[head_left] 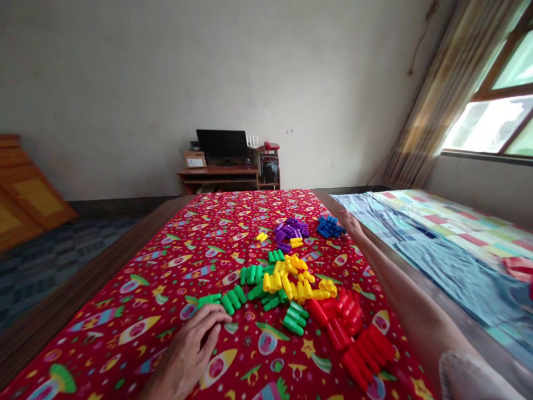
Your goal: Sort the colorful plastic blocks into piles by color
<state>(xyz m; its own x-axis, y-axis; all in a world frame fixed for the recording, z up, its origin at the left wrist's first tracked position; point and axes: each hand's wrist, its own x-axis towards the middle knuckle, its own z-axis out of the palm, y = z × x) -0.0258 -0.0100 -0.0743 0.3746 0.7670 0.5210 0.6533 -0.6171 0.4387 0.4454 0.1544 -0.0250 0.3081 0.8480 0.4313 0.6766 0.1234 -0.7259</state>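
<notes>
My left hand [189, 344] lies on the red patterned cloth [162, 280], fingers stretched forward and slightly bent, thumb apart, nothing seen in it. Its fingertips are close to rounded green toy blocks [233, 300], joined in short rows. At the far right edge is my right hand [352, 223], small in view, beside a pile of blue toy blocks [330, 226]; its fingers are too indistinct to read. Yellow toy blocks [291, 272] are heaped right of the green ones. Red toy blocks [353, 333] lie nearer on the right, purple toy blocks [291, 229] farther back.
Brown wooden edges [41, 333] flank the cloth. To the right is a bed with a blue sheet [441, 266]. Beyond the far end, a desk [220, 170] holds a monitor [222, 145]. An orange-brown cabinet [31, 189] stands at the left, a curtained window at the right.
</notes>
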